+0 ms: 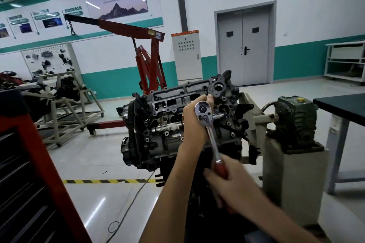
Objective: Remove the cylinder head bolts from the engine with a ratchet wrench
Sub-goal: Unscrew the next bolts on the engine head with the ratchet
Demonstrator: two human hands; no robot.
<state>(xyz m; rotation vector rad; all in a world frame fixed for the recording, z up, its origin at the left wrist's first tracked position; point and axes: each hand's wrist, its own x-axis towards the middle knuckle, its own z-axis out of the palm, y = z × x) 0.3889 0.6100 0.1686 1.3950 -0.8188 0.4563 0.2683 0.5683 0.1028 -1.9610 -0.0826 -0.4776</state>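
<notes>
So the right hand is wrapped round the red grip of the ratchet wrench, whose head is up against the engine, toward the end nearest the stand. The left hand curls round behind that head, probably pinching the socket, though that part's hidden.

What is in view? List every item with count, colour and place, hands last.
engine: one, grey and black, centre
ratchet wrench: one, chrome with red handle, at the engine
gearbox: one, green, right of engine
hoist: one, red, behind engine
cabinet: one, white, back wall
double door: one, grey, back wall
tool chest: one, red, near left
left hand: one, holds the wrench head
right hand: one, grips the red handle
</notes>
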